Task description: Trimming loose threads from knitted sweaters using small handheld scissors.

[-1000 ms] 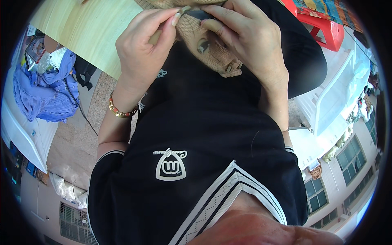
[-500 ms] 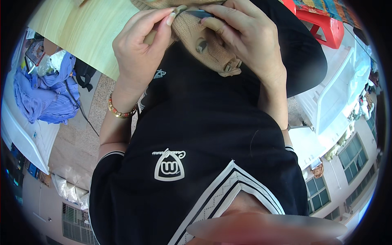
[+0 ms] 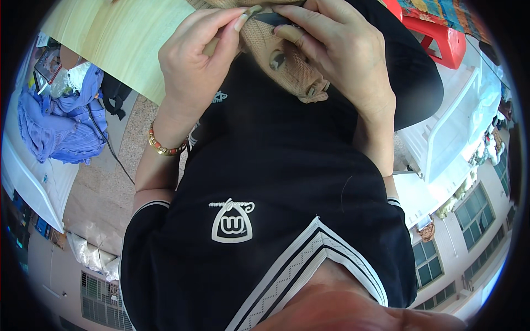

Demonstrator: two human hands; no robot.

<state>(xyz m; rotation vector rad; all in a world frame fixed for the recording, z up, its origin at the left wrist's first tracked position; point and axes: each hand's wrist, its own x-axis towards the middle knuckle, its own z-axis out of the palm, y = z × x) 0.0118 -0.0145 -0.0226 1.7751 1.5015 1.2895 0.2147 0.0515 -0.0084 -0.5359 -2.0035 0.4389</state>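
Note:
Tan knitted fabric (image 3: 259, 41) hangs between my hands at the top of the view, its lower end over the black clothing. My left hand (image 3: 199, 58) is closed, pinching a folded edge of the knit between thumb and forefinger. Close beside it, my right hand (image 3: 345, 52) grips a dark grey, flat thing (image 3: 268, 19) between thumb and fingers; its kind is unclear. A small dark oval spot shows on the knit below the right thumb. Gathered folds lie at the fabric's lower end. The upper part of the fabric is cut off by the frame's edge.
A pale wooden tabletop (image 3: 116, 44) lies to the left. Beyond it a blue-purple garment (image 3: 66, 121) is heaped on a white plastic bin (image 3: 33, 182), with a black cable (image 3: 113, 151) hanging down. On the right are a red stool (image 3: 441, 41) and a white plastic bin (image 3: 441, 129).
Both hands and the knit have shifted slightly to the right in the view. The left hand's pinch and the right hand's grip look the same.

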